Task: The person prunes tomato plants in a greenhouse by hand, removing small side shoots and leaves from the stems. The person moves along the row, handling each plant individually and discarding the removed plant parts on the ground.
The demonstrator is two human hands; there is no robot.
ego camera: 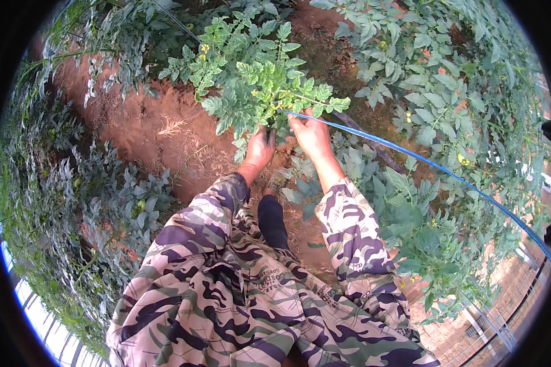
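Note:
A leafy tomato plant (pixel 252 78) with yellow flowers stands in front of me. My left hand (pixel 261 146) reaches in under its leaves, near the stem; the fingertips are partly hidden. Close by on the right, my right hand (pixel 311 134) is raised at the foliage, its fingers partly behind leaves. A blue twine (pixel 395 147) runs from the plant's top, just above my right hand, off to the lower right. Whether either hand grips the stem or the twine cannot be made out.
Dense tomato plants (pixel 436 87) fill the right side, and another row (pixel 105 197) lines the left, with green tomatoes (pixel 141 205). Reddish soil (pixel 133 124) lies between the rows. A dark pipe or hose (pixel 372 142) runs along the ground at right. My shoe (pixel 278 180) stands below my hands.

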